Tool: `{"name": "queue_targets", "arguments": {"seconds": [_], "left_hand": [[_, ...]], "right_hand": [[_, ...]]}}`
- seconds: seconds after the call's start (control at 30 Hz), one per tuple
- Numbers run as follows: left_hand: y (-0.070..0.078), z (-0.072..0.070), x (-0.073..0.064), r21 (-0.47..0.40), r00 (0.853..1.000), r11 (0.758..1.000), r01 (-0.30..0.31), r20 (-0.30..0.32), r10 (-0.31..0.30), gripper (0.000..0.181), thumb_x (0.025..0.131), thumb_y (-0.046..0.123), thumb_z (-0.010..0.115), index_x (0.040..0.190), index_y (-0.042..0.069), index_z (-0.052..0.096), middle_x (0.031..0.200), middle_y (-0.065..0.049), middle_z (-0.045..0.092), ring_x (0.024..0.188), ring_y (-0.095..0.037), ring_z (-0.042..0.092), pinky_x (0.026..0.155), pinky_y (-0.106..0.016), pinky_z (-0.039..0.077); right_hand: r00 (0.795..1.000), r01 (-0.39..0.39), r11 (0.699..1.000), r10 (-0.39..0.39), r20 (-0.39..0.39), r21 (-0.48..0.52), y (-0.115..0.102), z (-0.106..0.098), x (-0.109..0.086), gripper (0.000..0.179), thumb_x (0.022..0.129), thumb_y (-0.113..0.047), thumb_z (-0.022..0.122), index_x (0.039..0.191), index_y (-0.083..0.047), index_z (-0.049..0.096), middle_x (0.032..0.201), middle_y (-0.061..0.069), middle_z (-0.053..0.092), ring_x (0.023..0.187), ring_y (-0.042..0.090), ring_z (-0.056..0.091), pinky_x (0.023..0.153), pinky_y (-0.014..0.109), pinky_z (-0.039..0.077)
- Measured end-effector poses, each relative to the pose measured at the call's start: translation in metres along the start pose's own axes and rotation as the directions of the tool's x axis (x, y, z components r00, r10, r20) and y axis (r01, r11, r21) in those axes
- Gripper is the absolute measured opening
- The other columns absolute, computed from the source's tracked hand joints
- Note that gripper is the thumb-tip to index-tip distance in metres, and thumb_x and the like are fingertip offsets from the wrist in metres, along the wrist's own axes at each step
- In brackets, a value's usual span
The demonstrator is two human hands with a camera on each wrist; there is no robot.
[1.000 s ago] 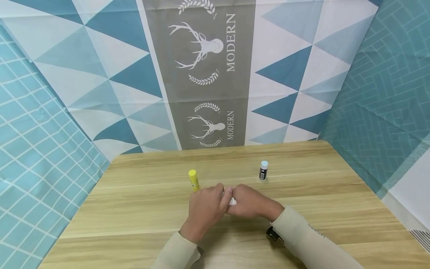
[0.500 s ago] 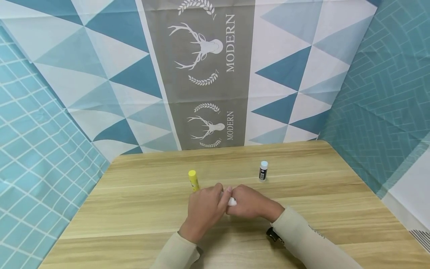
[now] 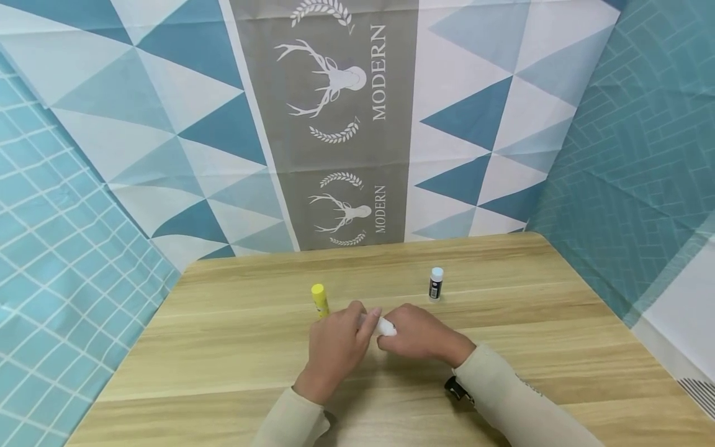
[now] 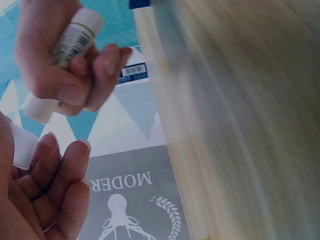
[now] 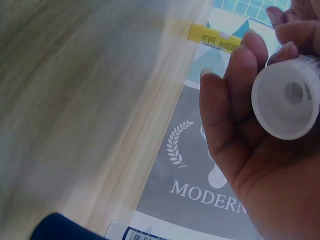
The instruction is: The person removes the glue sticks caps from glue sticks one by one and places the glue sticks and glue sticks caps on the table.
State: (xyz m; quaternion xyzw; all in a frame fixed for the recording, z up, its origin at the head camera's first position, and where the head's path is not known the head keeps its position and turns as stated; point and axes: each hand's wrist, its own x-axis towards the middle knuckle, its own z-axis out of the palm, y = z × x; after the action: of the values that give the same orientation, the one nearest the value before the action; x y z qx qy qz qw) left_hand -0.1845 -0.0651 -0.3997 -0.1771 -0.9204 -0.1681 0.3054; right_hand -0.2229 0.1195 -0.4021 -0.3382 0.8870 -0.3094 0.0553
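Observation:
My right hand (image 3: 421,332) grips a white glue stick (image 4: 75,42) with a barcode label; its white end (image 3: 385,327) points toward the left hand. In the right wrist view the hollow base (image 5: 285,100) of that stick faces the camera. My left hand (image 3: 335,344) holds a translucent cap (image 4: 24,147) between its curled fingers. A small gap shows between cap and stick in the left wrist view. Just beyond the left hand stands a yellow glue stick (image 3: 320,300), its lower part hidden by that hand.
A dark-labelled glue stick (image 3: 436,285) with a pale cap stands behind the right hand. Both hands are over a wooden table (image 3: 223,347). Patterned cloth (image 3: 357,149) hangs behind it. A black strap piece (image 3: 458,389) sits under the right sleeve.
The hands have drawn slightly apart, and more of the white stick's end shows between them. The head view has shifted a little; the standing glue sticks stay put.

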Motion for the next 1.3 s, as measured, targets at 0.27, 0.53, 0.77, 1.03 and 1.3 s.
{"name": "queue_targets", "arguments": {"seconds": [0.27,0.53,0.77,1.03,1.3], "left_hand": [[0.003,-0.007,0.004,-0.064,0.996,0.995,0.078,0.049,-0.075,0.034,0.104,0.045,0.051,0.088,0.017,0.064,0.055,0.014,0.042,0.045,-0.004,0.035,0.040,-0.025,0.029],[0.001,-0.001,0.000,-0.137,0.999,0.989,0.051,-0.011,-0.053,0.023,0.102,0.036,0.056,0.098,0.019,0.070,0.077,0.009,0.062,0.060,-0.004,0.050,0.049,-0.024,0.038],[-0.001,0.005,-0.006,-0.122,0.999,0.992,0.043,0.003,-0.043,0.019,0.099,0.027,0.060,0.087,0.019,0.072,0.070,0.012,0.049,0.056,-0.004,0.042,0.046,-0.022,0.033],[-0.004,0.009,-0.009,-0.120,0.999,0.992,0.029,0.022,-0.026,0.018,0.092,0.033,0.070,0.097,0.016,0.070,0.081,0.007,0.064,0.061,-0.001,0.057,0.050,-0.022,0.042],[-0.009,0.011,-0.011,-0.059,0.999,0.998,-0.022,0.022,0.024,0.017,0.088,0.032,0.074,0.096,0.017,0.072,0.085,0.005,0.067,0.057,-0.006,0.052,0.045,-0.021,0.037]], "right_hand": [[0.995,-0.060,0.998,0.060,-0.081,0.012,0.002,-0.005,0.000,0.028,0.083,-0.022,0.064,0.061,-0.020,0.046,0.054,-0.014,0.038,0.048,0.002,0.035,0.047,0.023,0.033],[0.988,-0.087,0.996,0.084,-0.131,-0.022,0.007,-0.008,0.000,0.033,0.084,-0.024,0.064,0.060,-0.021,0.042,0.054,-0.013,0.034,0.049,0.003,0.033,0.049,0.024,0.033],[0.982,-0.106,0.994,0.103,-0.161,-0.008,0.010,-0.013,-0.002,0.034,0.084,-0.022,0.063,0.059,-0.019,0.040,0.054,-0.010,0.033,0.048,0.004,0.032,0.049,0.024,0.031],[0.976,-0.138,0.990,0.140,-0.168,0.022,0.012,-0.016,-0.004,0.031,0.084,-0.021,0.061,0.060,-0.018,0.041,0.055,-0.009,0.036,0.049,0.006,0.033,0.050,0.025,0.032],[0.974,-0.149,0.989,0.150,-0.170,0.016,0.011,-0.020,-0.006,0.030,0.085,-0.024,0.062,0.061,-0.017,0.045,0.055,-0.008,0.040,0.049,0.007,0.037,0.049,0.026,0.034]]}}
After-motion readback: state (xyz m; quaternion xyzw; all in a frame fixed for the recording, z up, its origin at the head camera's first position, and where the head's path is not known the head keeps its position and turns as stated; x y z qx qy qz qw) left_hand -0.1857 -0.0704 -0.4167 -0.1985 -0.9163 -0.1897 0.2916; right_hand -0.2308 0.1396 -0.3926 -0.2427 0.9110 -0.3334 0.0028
